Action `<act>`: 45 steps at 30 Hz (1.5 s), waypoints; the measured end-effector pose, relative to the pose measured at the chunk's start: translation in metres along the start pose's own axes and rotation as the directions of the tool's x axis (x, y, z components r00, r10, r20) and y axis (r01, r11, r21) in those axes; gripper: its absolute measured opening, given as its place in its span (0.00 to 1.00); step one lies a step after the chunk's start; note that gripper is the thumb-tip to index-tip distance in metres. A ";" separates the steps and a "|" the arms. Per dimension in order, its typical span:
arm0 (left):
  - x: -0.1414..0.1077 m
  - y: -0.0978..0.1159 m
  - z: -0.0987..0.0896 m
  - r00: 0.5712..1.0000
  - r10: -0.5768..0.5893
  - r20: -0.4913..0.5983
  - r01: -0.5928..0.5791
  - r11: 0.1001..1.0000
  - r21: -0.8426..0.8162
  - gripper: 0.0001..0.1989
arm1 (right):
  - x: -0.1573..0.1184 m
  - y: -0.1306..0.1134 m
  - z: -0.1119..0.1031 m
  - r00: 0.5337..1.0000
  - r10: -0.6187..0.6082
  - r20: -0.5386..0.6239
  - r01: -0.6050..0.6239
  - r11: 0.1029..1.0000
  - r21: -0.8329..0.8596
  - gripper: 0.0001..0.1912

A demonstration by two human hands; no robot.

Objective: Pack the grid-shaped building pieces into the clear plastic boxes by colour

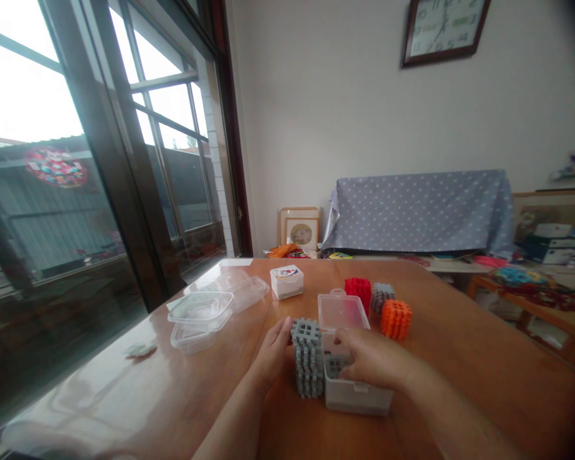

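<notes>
A tall stack of grey interlocking plastic pieces (308, 361) stands upright on the table. My left hand (272, 352) lies along its left side, fingers stretched out against it and the fingertips partly hidden. Just right of the stack is a clear plastic box (359, 399) with its lid (344, 311) hinged up and back. Over the box's opening, my right hand (371, 359) reaches in from the right, fingers apart. Grey lattice pieces (334, 366) show inside, near the fingertips. Whether the fingers touch them I cannot tell.
Behind the box sit a red block (358, 294), a grey block (382, 296) and an orange block (397, 319). A white box with a printed top (287, 283) stands farther back. Clear plastic containers (200, 310) and a small pale piece (140, 349) lie left on the table (455, 358).
</notes>
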State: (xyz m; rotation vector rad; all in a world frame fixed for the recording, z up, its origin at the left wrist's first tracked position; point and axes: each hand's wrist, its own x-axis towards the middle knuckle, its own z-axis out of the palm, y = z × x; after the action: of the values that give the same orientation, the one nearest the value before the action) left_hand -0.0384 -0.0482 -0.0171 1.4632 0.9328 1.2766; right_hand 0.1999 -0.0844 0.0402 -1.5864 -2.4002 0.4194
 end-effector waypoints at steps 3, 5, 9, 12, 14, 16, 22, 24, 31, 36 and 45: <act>0.000 -0.001 0.000 1.000 0.007 0.012 -0.007 1.000 -0.012 0.24 | -0.001 0.000 -0.003 1.000 -0.006 -0.006 0.006 1.000 0.008 0.18; 0.000 0.000 0.000 0.999 0.015 0.038 -0.014 1.000 -0.019 0.24 | -0.003 -0.004 -0.006 0.999 -0.030 -0.021 0.031 0.999 0.012 0.10; 0.000 0.004 0.000 0.998 0.029 0.050 -0.029 1.000 -0.010 0.25 | -0.005 -0.012 -0.006 0.997 -0.078 -0.018 0.079 0.996 0.049 0.12; -0.001 0.005 0.000 0.999 0.029 0.038 -0.029 1.000 0.003 0.25 | -0.007 -0.015 -0.003 0.996 -0.089 -0.001 0.089 0.994 0.066 0.13; -0.001 0.005 0.000 0.999 0.021 0.032 -0.021 1.000 0.003 0.25 | -0.008 -0.015 0.000 0.995 -0.095 -0.004 0.095 0.993 0.067 0.14; -0.001 0.004 0.000 0.999 0.017 0.032 -0.018 1.000 0.004 0.26 | -0.009 -0.014 0.002 0.996 -0.093 -0.004 0.093 0.993 0.073 0.14; -0.001 0.002 0.001 1.000 0.009 0.024 -0.009 1.000 0.001 0.26 | -0.009 -0.013 0.006 0.991 -0.133 -0.022 0.135 0.983 0.122 0.12; -0.001 0.002 0.001 0.999 0.017 0.028 -0.017 1.000 0.005 0.26 | -0.010 -0.012 0.007 0.989 -0.146 -0.037 0.149 0.980 0.132 0.12; -0.001 0.004 -0.001 0.996 0.060 0.073 -0.061 0.998 0.013 0.25 | -0.004 -0.013 0.003 0.967 -0.029 -0.253 0.106 0.949 0.296 0.11; -0.003 0.002 -0.003 0.996 0.045 0.071 -0.047 0.999 0.025 0.26 | 0.002 -0.023 -0.002 0.936 -0.031 -0.351 0.180 0.899 0.400 0.20; -0.002 0.004 -0.004 0.994 0.067 0.086 -0.072 0.996 0.049 0.26 | 0.006 -0.034 -0.010 0.970 -0.078 -0.230 0.155 0.928 0.339 0.28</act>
State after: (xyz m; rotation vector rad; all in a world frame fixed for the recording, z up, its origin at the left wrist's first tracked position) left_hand -0.0427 -0.0508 -0.0141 1.5897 0.8715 1.2392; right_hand 0.1720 -0.0909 0.0619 -1.2533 -2.1004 0.5894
